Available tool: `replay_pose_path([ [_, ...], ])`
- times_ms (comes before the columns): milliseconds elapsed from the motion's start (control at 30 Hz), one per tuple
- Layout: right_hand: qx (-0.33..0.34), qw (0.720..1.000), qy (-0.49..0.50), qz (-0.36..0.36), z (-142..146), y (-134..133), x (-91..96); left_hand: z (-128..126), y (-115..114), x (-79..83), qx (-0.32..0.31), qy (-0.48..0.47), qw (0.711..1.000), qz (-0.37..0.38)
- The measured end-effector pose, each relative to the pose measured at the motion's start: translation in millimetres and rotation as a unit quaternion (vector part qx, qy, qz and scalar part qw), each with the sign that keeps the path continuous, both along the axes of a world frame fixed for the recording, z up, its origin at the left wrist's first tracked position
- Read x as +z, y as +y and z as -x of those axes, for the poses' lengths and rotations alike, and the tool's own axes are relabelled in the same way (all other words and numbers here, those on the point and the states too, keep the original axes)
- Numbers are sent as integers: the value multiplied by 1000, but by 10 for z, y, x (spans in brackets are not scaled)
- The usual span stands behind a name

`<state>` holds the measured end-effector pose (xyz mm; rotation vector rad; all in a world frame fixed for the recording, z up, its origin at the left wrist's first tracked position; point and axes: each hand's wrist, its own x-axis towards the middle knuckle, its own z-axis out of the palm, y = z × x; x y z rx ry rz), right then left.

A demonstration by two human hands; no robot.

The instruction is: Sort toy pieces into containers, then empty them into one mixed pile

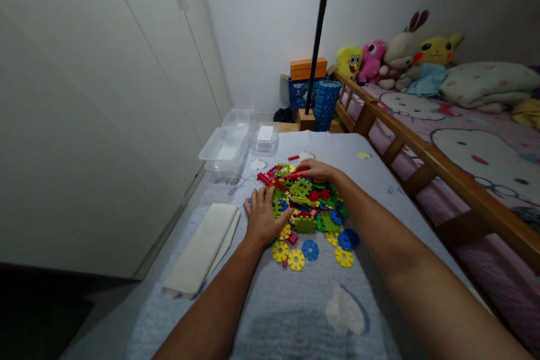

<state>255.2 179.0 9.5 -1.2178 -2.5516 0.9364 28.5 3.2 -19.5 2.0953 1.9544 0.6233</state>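
Note:
A heap of plastic building pieces (310, 208) in red, green, yellow and blue lies on a pale blue quilt (295, 304). My left hand (265, 216) rests flat on the heap's left edge, fingers spread and open. My right hand (317, 170) lies over the far side of the heap, fingers stretched toward red pieces (270, 179). Loose yellow and blue gear-shaped discs (310, 250) sit at the near edge. One red piece (293, 157) lies apart beyond the heap.
Clear plastic containers (225, 149) and a smaller tub (265, 138) stand at the quilt's far left. A folded white cloth (205, 247) lies left of the heap. A wooden bed rail (434, 163) runs along the right, with plush toys (400, 53) behind. A black pole (318, 34) stands ahead.

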Motion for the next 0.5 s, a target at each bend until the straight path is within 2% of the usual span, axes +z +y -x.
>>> replay_pose_path([
  [100,-17,989,67,128,-90,-131,126,6,19,-8,4,-11,1000,-11],
  [167,-59,982,93,150,-113,-150,206,18,36,-14,5,-26,999,-23],
  [233,-120,983,92,107,-72,-101,258,34,48,-11,1,-48,998,-37],
  [333,-194,980,30,10,104,46,248,55,54,13,10,-74,996,-54],
  [400,-213,977,-4,-25,254,140,191,62,50,33,29,-73,995,-58],
  [500,-209,977,-17,-37,448,217,93,58,44,48,56,-62,995,-51],
])
